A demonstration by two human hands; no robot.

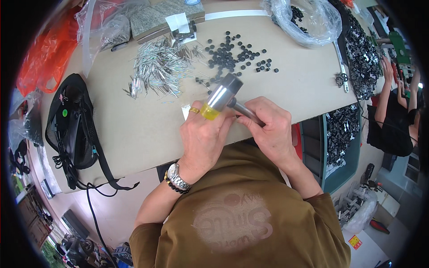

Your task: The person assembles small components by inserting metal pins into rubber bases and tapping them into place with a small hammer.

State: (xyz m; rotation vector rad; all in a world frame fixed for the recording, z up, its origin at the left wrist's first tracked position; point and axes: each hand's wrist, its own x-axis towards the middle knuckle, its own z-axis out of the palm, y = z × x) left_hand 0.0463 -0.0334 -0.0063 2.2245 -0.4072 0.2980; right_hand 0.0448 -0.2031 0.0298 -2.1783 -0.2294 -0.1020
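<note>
My right hand (270,127) is closed around the handle of a two-faced mallet (221,96), with one yellow face and one grey face. The mallet head hangs tilted above my left hand (203,134), hiding part of its fingers. Those fingers are bent in, close to the right fingertips near the table's front edge; what they pinch cannot be made out. Beyond the hands, a heap of thin metal pins (156,67) lies to the left. Many small round black caps (228,58) are scattered to its right. A small white piece (186,111) lies beside my left hand.
A black mesh bag (71,120) with straps and a cable lies at the left. Plastic bags (308,22) and a stone-like block (163,15) stand at the back. Dark parts fill a green bin (342,138) at the right; another person (393,107) is beyond.
</note>
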